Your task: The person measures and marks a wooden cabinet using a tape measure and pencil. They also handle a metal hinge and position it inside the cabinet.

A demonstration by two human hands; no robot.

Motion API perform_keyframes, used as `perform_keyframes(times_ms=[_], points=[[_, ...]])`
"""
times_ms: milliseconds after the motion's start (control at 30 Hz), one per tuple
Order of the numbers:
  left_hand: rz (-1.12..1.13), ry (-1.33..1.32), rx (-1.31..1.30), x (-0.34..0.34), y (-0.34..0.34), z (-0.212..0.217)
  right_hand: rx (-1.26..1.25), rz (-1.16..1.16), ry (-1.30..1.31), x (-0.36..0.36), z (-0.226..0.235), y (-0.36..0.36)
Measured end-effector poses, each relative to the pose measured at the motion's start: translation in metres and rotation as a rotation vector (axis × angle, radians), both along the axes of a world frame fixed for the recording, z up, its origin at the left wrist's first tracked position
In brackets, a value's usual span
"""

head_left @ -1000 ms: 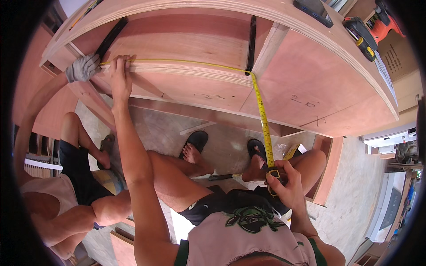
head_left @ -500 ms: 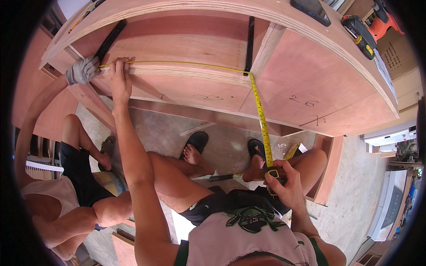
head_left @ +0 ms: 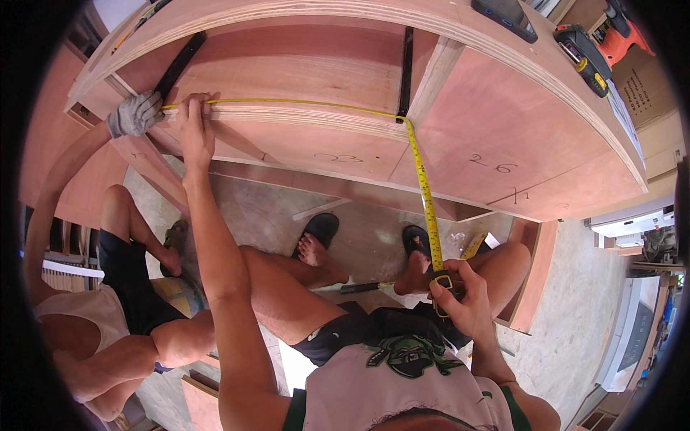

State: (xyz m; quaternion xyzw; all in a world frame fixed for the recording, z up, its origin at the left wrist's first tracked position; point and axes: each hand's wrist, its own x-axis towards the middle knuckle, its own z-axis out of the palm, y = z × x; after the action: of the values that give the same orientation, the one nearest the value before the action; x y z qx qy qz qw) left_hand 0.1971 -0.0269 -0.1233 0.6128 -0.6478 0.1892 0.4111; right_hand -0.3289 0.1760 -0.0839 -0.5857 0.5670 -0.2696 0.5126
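Observation:
A yellow tape measure blade (head_left: 302, 103) runs along the front plywood edge of a wooden cabinet (head_left: 287, 133). It bends at a corner beside a black drawer slide (head_left: 406, 72) and comes down to the tape's case (head_left: 440, 281). My right hand (head_left: 463, 294) is closed around that case, above my lap. At the far left, my left hand (head_left: 195, 133) is closed over the blade and the panel edge; its fingers partly hide the blade. Just left of it, a co-worker's gloved hand (head_left: 135, 115) is at the blade's far end, by another black drawer slide (head_left: 181, 65).
On the cabinet top lie a phone (head_left: 504, 18) and an orange-and-black power drill (head_left: 611, 43). A co-worker (head_left: 122, 309) sits close on my left. A hammer (head_left: 366, 287) lies on the floor between my feet. A wooden frame (head_left: 532, 273) stands beside my right knee.

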Motion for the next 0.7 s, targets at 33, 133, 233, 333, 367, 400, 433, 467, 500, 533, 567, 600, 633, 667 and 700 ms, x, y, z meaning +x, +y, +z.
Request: perform_keyframes(times_ms=[33, 133, 233, 333, 367, 400, 433, 467, 500, 533, 567, 600, 633, 667, 700], points=[[-0.005, 0.001, -0.010, 0.0002, -0.0001, -0.0008, 0.002, 0.000, -0.002, -0.0001, -0.0001, 0.0001], [-0.015, -0.009, 0.003, -0.0019, -0.0001, 0.0000, 0.003, -0.003, 0.003, -0.0010, -0.0007, 0.0004], [-0.009, -0.011, 0.016, -0.0023, 0.0017, 0.0006, 0.001, -0.007, 0.003, 0.0017, 0.0035, 0.0002], [0.003, -0.008, 0.031, -0.0052, 0.0027, 0.0015, 0.012, -0.051, -0.021, 0.0024, 0.0029, 0.0006], [0.008, -0.008, 0.039, -0.0063, 0.0033, 0.0018, 0.002, -0.049, -0.017, 0.0021, 0.0019, 0.0010], [0.016, 0.001, 0.039, -0.0065, 0.0031, 0.0013, -0.007, -0.047, -0.012, 0.0016, 0.0004, 0.0012], [0.024, 0.010, 0.039, -0.0068, 0.0028, 0.0004, -0.017, -0.045, -0.007, 0.0014, -0.0003, 0.0013], [0.032, 0.018, 0.041, -0.0072, 0.0030, -0.0005, -0.019, -0.046, -0.002, 0.0016, -0.0002, 0.0013], [0.033, 0.022, 0.037, -0.0075, 0.0030, -0.0013, -0.022, -0.047, 0.002, 0.0019, 0.0004, 0.0013], [0.035, 0.026, 0.034, -0.0078, 0.0029, -0.0021, -0.025, -0.048, 0.007, 0.0021, 0.0005, 0.0013], [0.037, 0.029, 0.030, -0.0077, 0.0027, -0.0025, -0.032, -0.043, 0.013, 0.0020, 0.0004, 0.0011], [0.035, 0.027, 0.022, -0.0071, 0.0020, -0.0032, -0.040, -0.039, 0.019, 0.0018, 0.0001, 0.0008], [0.034, 0.025, 0.014, -0.0065, 0.0011, -0.0039, -0.048, -0.035, 0.026, 0.0016, -0.0003, 0.0005], [0.032, 0.023, 0.007, -0.0073, 0.0008, -0.0031, -0.048, -0.036, 0.020, 0.0013, -0.0013, 0.0006], [0.036, 0.017, -0.001, -0.0082, 0.0010, -0.0027, -0.048, -0.038, 0.015, 0.0008, -0.0028, 0.0010]])
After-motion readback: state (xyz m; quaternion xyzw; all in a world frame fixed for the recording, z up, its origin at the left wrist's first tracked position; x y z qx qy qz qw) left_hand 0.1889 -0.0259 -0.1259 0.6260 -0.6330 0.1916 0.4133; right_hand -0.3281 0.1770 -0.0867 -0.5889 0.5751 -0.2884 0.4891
